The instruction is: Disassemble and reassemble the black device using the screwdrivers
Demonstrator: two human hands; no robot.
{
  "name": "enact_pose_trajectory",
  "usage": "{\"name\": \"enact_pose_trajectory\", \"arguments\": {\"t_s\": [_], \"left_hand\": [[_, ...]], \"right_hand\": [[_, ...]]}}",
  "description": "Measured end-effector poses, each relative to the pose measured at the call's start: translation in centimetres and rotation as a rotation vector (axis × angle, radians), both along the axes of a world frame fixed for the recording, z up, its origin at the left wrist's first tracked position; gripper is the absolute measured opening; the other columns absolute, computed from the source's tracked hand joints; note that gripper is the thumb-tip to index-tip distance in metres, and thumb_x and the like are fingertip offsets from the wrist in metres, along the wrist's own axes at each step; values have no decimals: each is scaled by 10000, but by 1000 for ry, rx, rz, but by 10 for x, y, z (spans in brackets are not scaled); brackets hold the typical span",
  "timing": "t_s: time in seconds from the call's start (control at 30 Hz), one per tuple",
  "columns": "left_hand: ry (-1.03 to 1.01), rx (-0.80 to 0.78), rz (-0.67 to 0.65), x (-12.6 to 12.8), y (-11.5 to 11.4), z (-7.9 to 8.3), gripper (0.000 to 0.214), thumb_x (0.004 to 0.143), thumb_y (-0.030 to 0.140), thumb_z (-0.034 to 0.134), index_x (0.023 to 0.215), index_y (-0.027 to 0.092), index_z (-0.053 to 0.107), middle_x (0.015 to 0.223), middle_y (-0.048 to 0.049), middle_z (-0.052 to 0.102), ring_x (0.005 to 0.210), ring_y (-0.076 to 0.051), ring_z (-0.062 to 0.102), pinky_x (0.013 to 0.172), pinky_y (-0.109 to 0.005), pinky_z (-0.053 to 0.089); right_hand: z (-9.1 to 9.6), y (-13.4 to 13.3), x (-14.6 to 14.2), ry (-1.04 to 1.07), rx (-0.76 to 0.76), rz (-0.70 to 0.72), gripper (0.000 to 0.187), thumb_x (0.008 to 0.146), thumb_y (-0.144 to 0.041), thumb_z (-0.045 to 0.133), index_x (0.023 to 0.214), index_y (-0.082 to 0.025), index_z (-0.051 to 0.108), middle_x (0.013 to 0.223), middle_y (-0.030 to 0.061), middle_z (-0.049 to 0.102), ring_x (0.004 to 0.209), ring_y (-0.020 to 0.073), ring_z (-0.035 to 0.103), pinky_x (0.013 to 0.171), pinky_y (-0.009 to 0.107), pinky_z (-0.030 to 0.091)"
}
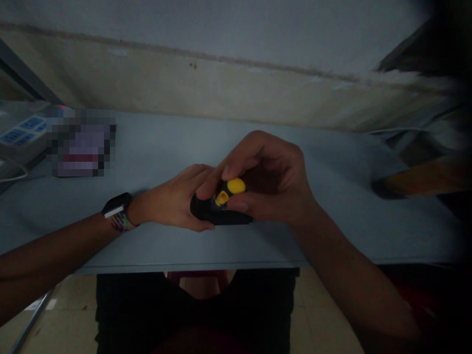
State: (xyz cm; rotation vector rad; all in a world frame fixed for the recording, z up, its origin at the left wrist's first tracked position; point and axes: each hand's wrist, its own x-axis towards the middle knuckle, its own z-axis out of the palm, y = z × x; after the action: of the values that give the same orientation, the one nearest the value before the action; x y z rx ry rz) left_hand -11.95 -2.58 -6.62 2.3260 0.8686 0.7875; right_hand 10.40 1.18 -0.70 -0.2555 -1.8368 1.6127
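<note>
Black-and-yellow object [221, 215] is sitting between both hands, over the middle of the table [155, 250], head view; can't tell if it's touching the surface. Left hand [182, 199] is gripping its dark body from the left end. Right hand [275, 182] is arching over, thumb and fingers pinching around its yellow part [236, 186]. Dark-faced watch [118, 202] is circling the left wrist.

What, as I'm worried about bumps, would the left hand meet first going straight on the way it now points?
The black-and-yellow object, right against the left hand. Beyond it in that line seems to be the right hand, though one view leaves depth unclear.
</note>
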Motion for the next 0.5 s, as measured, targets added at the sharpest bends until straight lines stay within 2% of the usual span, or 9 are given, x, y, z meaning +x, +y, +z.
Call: {"name": "enact_pose_trajectory", "arguments": {"t_s": [0.1, 0.17, 0.3, 0.4, 0.5], "left_hand": [[53, 75, 3, -1, 3, -5, 572, 756, 589, 880, 1144, 230, 661, 1102, -77, 716, 1193, -337, 668, 1049, -484, 573], [53, 100, -10, -1, 3, -5, 507, 798, 583, 842, 1116, 229, 669, 1074, -69, 718, 1168, -330, 679, 1055, -484, 570], [44, 109, 9, -1, 0, -2, 540, 841, 563, 809, 1207, 205, 637, 1176, -103, 721, 1191, -345, 679, 1069, -504, 566], [36, 73, 4, -1, -2, 1, 647, 819, 540, 848, 1303, 197, 591, 1299, -141, 694, 1226, -360, 667, 1094, -541, 554], [16, 13, 5, -2, -3, 5, 719, 791, 528, 878, 1359, 224, 559, 1296, -123, 695, 1219, -349, 676, 1063, -523, 576]], "right_hand": [[1, 1, 0, 26, 14, 21, 353, 800, -377, 926, 1060, -231, 739, 922, 45, 808, 800, 193, 745, 682, 294, 623], [2, 0, -1, 50, 13, 46, 273, 887, -362, 847, 1099, -209, 766, 998, 62, 822, 794, 172, 747, 629, 258, 598], [4, -4, -2, 165, -20, 136, 189, 1009, -283, 687, 1128, -171, 782, 1031, 55, 806, 787, 133, 725, 593, 215, 545], [4, -8, -4, 171, -51, 112, 186, 959, -285, 769, 1108, -177, 739, 920, 26, 768, 769, 137, 697, 657, 248, 575], [2, -10, -9, 171, -82, 68, 342, 817, -199, 902, 1020, -219, 628, 838, -33, 748, 691, 110, 674, 628, 224, 550]]}}
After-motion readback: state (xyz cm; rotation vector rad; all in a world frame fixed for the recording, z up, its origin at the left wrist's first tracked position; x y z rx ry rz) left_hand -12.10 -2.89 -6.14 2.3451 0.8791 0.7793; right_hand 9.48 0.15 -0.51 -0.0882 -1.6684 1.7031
